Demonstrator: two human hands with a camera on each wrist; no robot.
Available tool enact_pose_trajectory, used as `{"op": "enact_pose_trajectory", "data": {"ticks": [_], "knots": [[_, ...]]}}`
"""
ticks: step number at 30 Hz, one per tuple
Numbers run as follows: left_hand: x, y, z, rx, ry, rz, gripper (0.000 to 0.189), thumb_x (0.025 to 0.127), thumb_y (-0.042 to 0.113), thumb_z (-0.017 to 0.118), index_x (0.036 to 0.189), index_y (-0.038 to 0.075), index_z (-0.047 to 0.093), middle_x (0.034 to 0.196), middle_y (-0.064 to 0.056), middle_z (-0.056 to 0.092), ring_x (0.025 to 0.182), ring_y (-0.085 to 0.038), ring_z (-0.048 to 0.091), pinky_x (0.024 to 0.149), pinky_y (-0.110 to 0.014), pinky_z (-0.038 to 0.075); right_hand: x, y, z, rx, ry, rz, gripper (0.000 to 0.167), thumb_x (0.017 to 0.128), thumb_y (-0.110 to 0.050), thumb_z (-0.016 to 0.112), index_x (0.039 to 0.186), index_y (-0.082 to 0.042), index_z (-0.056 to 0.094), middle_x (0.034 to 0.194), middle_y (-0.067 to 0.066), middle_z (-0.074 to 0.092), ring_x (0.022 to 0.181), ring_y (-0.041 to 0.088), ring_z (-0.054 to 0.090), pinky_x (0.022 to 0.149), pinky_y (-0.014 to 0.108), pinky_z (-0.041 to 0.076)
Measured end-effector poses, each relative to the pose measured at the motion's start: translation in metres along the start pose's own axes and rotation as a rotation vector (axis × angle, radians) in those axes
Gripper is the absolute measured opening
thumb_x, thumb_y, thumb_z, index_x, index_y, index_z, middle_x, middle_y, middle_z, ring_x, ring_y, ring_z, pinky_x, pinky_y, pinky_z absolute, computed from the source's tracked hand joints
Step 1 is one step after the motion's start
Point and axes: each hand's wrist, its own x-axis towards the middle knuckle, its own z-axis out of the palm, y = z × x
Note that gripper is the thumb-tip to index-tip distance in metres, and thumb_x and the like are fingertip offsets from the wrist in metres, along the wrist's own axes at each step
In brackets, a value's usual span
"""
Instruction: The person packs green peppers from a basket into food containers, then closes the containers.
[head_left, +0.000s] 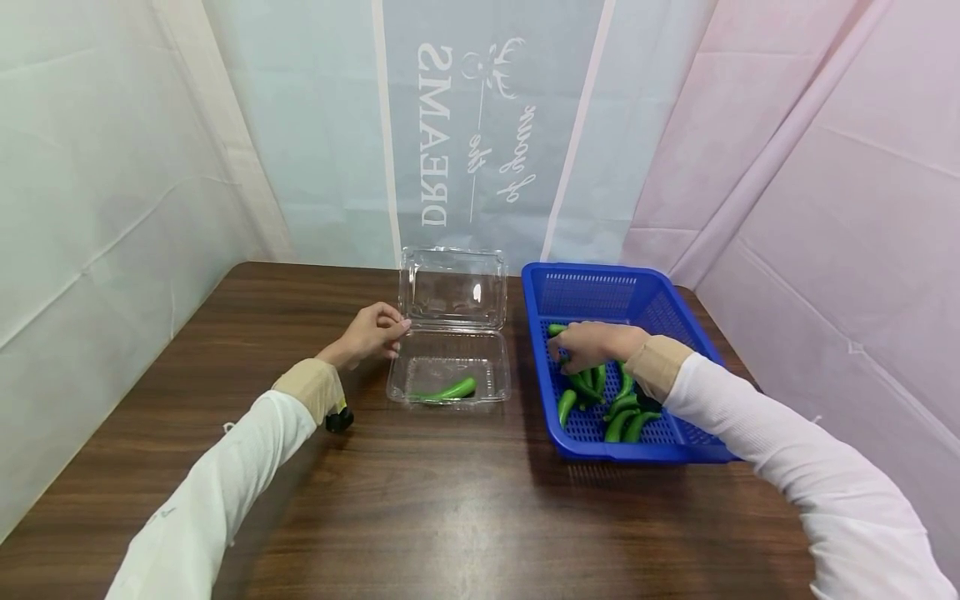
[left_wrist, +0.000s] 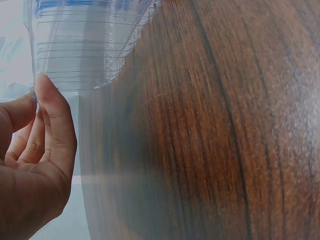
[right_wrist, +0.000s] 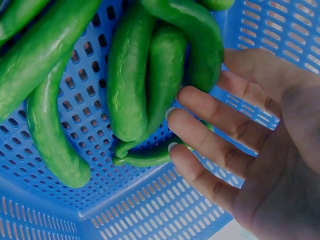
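My left hand (head_left: 375,332) pinches the left edge of a clear plastic clamshell box (head_left: 492,392), close to the hinge, between thumb and fingers; the left wrist view shows the thin plastic at the fingertips. The box's lid (head_left: 453,287) stands raised at the back. One long green pepper (head_left: 452,390) lies in the box's front part. Inside a blue basket (head_left: 532,333), my right hand (head_left: 592,343) reaches down among several green peppers (head_left: 618,421). Seen from the right wrist, its fingers are spread and fairly straight, with thumb and index tips against the edge of a curved pepper (right_wrist: 205,45).
The box and the basket stand side by side on a brown wood-grain table (head_left: 450,517). The basket's raised, slotted walls surround the peppers. A printed cloth (head_left: 487,133) hangs behind the table, and pale sheets hang at both sides.
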Motion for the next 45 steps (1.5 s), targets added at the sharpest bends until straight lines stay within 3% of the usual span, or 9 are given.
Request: {"op": "enact_pose_trajectory", "data": {"ticks": [8,18,25,29,39,45], "knots": [[0.001,-0.003,-0.001,-0.021,-0.009,-0.009,0.025,0.101,0.011,0.059,0.113,-0.006,0.045,0.111,-0.028,0.063,0.063,-0.012,0.057,0.060,-0.032,0.059,0.004,0.000,0.004,-0.026,-0.003,0.024,0.033,0.095,-0.020,0.070,0.123,-0.006,0.061,0.094,0.004,0.064,0.065,0.012,0.051,0.060,0.028,0.044],[-0.001,-0.003,0.000,-0.033,-0.002,-0.009,0.021,0.101,0.010,0.059,0.110,-0.004,0.046,0.109,-0.028,0.064,0.063,-0.012,0.057,0.058,-0.028,0.057,0.005,0.000,0.003,0.008,-0.026,0.053,0.035,0.094,-0.011,0.068,0.127,-0.004,0.060,0.104,0.010,0.065,0.069,0.014,0.050,0.060,0.027,0.042],[-0.001,-0.003,0.001,-0.013,0.003,-0.009,0.021,0.101,0.010,0.059,0.111,-0.003,0.046,0.111,-0.029,0.063,0.063,-0.012,0.057,0.059,-0.029,0.058,0.001,0.001,-0.002,0.062,0.013,0.077,0.039,0.086,-0.002,0.070,0.123,-0.003,0.060,0.092,0.007,0.062,0.068,0.016,0.053,0.058,0.026,0.045],[-0.001,-0.004,0.001,-0.022,-0.001,-0.008,0.021,0.101,0.010,0.059,0.110,-0.004,0.046,0.110,-0.028,0.063,0.063,-0.012,0.057,0.058,-0.028,0.058,-0.002,0.006,-0.007,0.079,0.026,0.072,0.038,0.087,-0.003,0.067,0.124,-0.004,0.059,0.086,0.004,0.059,0.067,0.015,0.050,0.057,0.026,0.042],[0.000,-0.002,0.001,-0.021,0.009,-0.022,0.019,0.101,0.010,0.059,0.110,-0.002,0.047,0.105,-0.022,0.066,0.062,-0.013,0.057,0.058,-0.029,0.058,-0.017,0.014,-0.022,0.101,0.190,0.046,0.033,0.090,-0.003,0.065,0.123,-0.006,0.062,0.089,0.005,0.055,0.075,0.019,0.049,0.065,0.036,0.043],[0.000,-0.001,0.000,-0.017,0.002,-0.020,0.021,0.101,0.012,0.060,0.110,-0.002,0.047,0.106,-0.023,0.065,0.062,-0.013,0.058,0.059,-0.029,0.058,-0.025,0.012,-0.034,0.106,0.331,-0.002,0.031,0.088,-0.001,0.067,0.118,-0.007,0.064,0.093,0.008,0.057,0.079,0.021,0.051,0.067,0.039,0.045]]}}
